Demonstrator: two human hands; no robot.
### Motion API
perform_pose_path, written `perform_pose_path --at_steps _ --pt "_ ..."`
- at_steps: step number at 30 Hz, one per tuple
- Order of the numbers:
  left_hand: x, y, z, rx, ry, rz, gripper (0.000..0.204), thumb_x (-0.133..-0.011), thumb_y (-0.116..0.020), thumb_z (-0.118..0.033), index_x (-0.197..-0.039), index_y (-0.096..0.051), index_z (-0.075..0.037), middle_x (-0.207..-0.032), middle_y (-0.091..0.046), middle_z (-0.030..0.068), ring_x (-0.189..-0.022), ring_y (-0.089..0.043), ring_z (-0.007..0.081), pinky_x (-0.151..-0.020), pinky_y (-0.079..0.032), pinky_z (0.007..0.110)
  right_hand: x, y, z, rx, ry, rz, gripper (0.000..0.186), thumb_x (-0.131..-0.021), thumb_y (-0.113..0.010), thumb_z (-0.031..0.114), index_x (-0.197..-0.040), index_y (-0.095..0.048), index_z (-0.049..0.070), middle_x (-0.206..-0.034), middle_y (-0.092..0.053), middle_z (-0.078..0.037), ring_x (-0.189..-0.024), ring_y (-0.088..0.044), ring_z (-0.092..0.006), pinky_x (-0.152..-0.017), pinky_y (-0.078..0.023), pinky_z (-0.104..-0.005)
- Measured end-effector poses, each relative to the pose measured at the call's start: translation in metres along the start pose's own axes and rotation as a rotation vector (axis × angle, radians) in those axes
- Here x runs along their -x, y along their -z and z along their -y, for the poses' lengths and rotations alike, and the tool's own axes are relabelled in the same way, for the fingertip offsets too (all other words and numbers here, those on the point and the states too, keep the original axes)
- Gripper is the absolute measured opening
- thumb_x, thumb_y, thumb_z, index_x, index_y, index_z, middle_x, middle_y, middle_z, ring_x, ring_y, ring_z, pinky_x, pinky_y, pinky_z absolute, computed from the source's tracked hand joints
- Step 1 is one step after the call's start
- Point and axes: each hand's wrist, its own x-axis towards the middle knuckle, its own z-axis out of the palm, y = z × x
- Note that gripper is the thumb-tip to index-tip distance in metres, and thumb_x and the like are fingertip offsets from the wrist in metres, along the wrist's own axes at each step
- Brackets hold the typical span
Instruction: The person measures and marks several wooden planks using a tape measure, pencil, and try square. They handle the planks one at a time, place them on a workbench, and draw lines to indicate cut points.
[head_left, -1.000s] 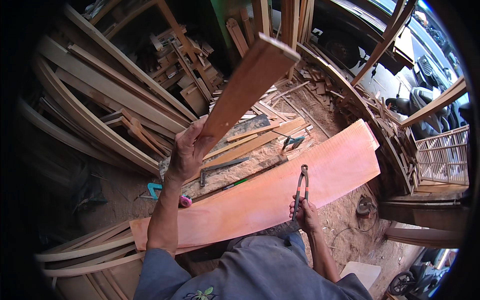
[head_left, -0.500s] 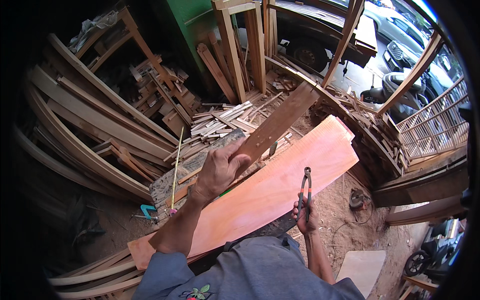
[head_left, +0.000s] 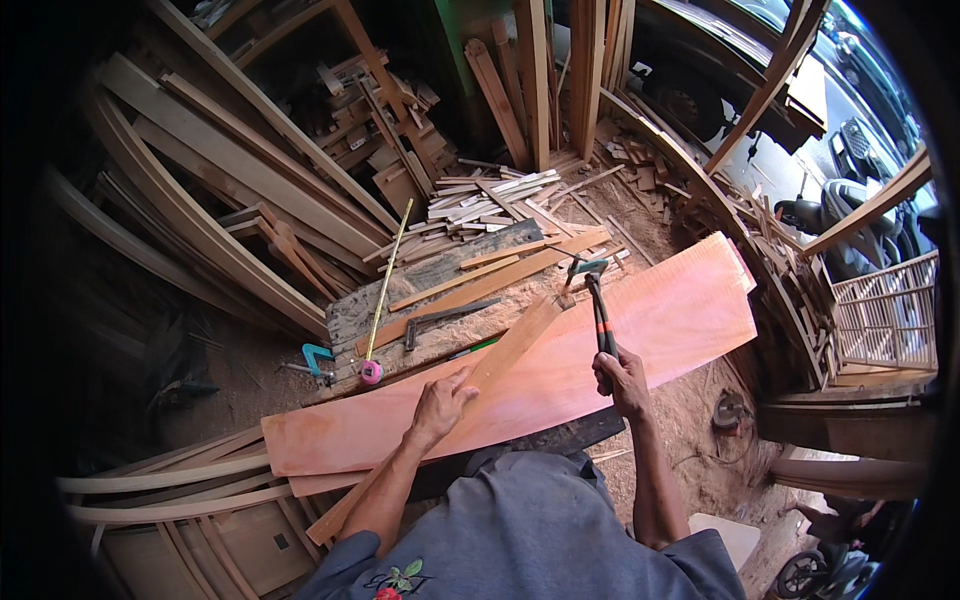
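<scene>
Left hand grips a long brown wooden strip, steadying it I guess; right hand clamps orange-banded metal pincers.

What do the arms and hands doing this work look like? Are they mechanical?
No, human: the left hand and right hand look ungloved, without cables. Forearms are uncovered below the grey-blue shirt's sleeves; the shirt bears a red flower with green leaves.

Woodworking wkshp: stacked boards, offcuts (lots), sawdust, tape meas. on bench.
</scene>
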Motion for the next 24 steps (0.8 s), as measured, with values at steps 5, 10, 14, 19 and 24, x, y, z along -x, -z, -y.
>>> perform_pose_path --at_steps 5,10,14,19,24 --pt "0.014 0.012 0.015 0.020 0.017 -0.041 0.055 -0.097 -0.069 -0.023 -0.140 -0.057 0.009 -0.136 -0.061 0.0314 -0.129 -0.062 0.0383 -0.109 -0.048 0.039 -0.020 -0.016 0.014 0.044 0.020 0.038 0.021 -0.100 -0.070 0.023 -0.111 -0.066 0.005 -0.071 -0.050 0.007 -0.057 -0.045 -0.0027 -0.047 -0.035 -0.0196" --pt "0.021 0.004 0.037 0.039 -0.015 -0.050 0.054 -0.097 -0.069 -0.023 -0.138 -0.058 0.010 -0.136 -0.061 0.0316 -0.130 -0.062 0.0382 -0.110 -0.048 0.038 -0.031 -0.033 0.001 0.345 0.049 0.099 0.043 -0.100 -0.069 0.024 -0.138 -0.064 0.005 -0.073 -0.047 0.008 -0.056 -0.042 -0.0027 -0.047 -0.034 -0.0212" --pt "0.020 -0.001 0.058 0.007 0.088 -0.063 0.051 -0.097 -0.068 -0.025 -0.138 -0.060 0.005 -0.125 -0.068 0.0305 -0.118 -0.068 0.0394 -0.101 -0.053 0.041 -0.040 -0.047 -0.028 0.443 0.136 -0.085 0.062 -0.097 -0.071 0.021 -0.153 -0.050 0.002 -0.086 -0.052 0.003 -0.071 -0.047 -0.0069 -0.062 -0.040 -0.0246" --pt "0.013 -0.010 0.073 0.058 0.220 0.006 0.047 -0.097 -0.065 -0.030 -0.137 -0.066 -0.007 -0.107 -0.074 0.0275 -0.100 -0.074 0.0388 -0.087 -0.056 0.046 -0.041 -0.050 -0.055 0.594 0.246 -0.178 0.069 -0.094 -0.072 0.021 -0.149 -0.046 -0.012 -0.135 -0.065 -0.021 -0.118 -0.063 -0.0202 -0.103 -0.049 -0.0350" --pt "0.013 -0.021 0.088 0.066 0.311 0.071 0.044 -0.096 -0.064 -0.031 -0.135 -0.068 -0.009 -0.106 -0.075 0.0263 -0.100 -0.075 0.0380 -0.087 -0.057 0.045 -0.034 -0.066 -0.060 1.032 0.234 -0.157 0.074 -0.088 -0.075 0.023 -0.154 -0.048 0.002 -0.108 -0.067 -0.015 -0.088 -0.065 -0.0233 -0.080 -0.054 -0.0385"
